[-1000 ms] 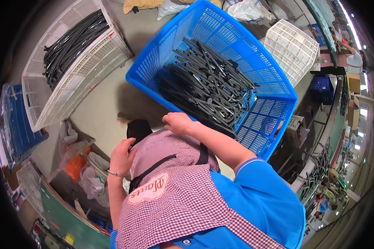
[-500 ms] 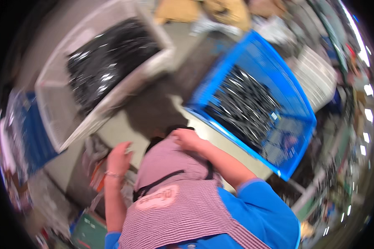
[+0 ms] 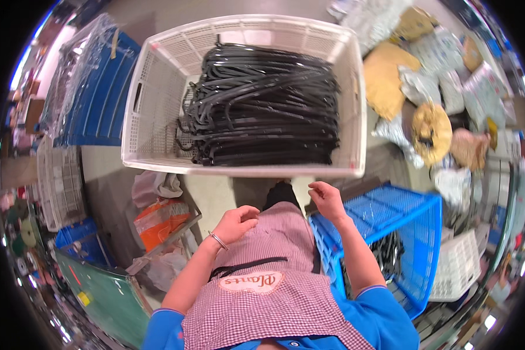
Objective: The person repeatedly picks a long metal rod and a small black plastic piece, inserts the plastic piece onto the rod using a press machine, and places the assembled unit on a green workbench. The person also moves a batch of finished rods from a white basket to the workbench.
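Observation:
A large white plastic crate (image 3: 248,170) stands ahead of me. Many black tubes (image 3: 268,105) lie bundled in it, some with hooked ends. My left hand (image 3: 239,223) is in front of my checked apron, below the crate's near rim; its fingers are loosely bent, with nothing visible in them. Just under the crate's near right corner is my right hand (image 3: 328,199), empty too, thumb and fingers slightly apart. Neither hand touches the crate. To my right a blue plastic crate (image 3: 385,207) holds more dark tubes (image 3: 389,251), partly hidden by my right arm.
Blue panels (image 3: 99,93) in clear film stand left of the white crate. Several sacks and packages (image 3: 388,79) lie at the far right. An orange and white bag (image 3: 160,221) rests on the floor at left, near a green board (image 3: 102,289). Another white crate (image 3: 458,268) stands beyond the blue one.
My view has turned right, away from motion blur, so the white crate now lies straight ahead and the blue crate beside my right arm. My right hand has moved off the apron.

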`<state>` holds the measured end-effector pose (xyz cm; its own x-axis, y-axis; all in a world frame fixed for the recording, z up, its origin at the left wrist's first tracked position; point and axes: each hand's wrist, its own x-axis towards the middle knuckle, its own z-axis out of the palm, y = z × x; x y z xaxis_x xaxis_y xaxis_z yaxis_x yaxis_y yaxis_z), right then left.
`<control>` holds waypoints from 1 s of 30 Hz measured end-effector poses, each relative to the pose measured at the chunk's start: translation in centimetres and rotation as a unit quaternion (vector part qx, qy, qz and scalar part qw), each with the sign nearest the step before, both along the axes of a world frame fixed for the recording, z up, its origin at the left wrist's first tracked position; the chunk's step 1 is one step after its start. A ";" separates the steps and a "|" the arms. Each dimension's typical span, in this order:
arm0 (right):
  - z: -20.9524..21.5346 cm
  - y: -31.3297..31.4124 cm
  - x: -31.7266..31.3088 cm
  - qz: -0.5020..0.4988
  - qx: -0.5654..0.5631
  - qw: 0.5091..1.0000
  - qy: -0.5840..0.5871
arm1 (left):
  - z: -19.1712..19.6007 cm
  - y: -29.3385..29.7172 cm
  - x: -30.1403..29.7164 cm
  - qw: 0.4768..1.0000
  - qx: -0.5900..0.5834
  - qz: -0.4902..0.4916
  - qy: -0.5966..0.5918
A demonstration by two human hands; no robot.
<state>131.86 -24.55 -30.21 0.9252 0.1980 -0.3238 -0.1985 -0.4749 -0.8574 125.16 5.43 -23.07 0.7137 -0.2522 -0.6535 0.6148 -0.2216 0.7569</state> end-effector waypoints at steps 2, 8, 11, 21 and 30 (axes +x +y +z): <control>-0.7 0.6 5.3 0.017 -0.023 0.999 -0.023 | -1.0 -0.6 3.4 0.986 -0.057 0.099 0.121; -5.1 4.7 16.9 0.062 -0.037 0.997 0.029 | -7.1 -2.6 12.4 0.944 -0.106 0.241 0.200; -9.3 6.6 20.4 0.084 -0.053 0.992 0.076 | -10.2 -3.3 14.5 0.899 -0.175 0.298 0.271; -20.8 11.6 38.7 0.044 -0.139 0.987 -0.062 | -22.9 -3.6 28.7 0.927 -0.139 0.309 0.161; -26.2 16.9 53.1 0.049 -0.161 0.958 -0.233 | -27.8 -2.8 36.9 0.827 -0.254 0.459 0.205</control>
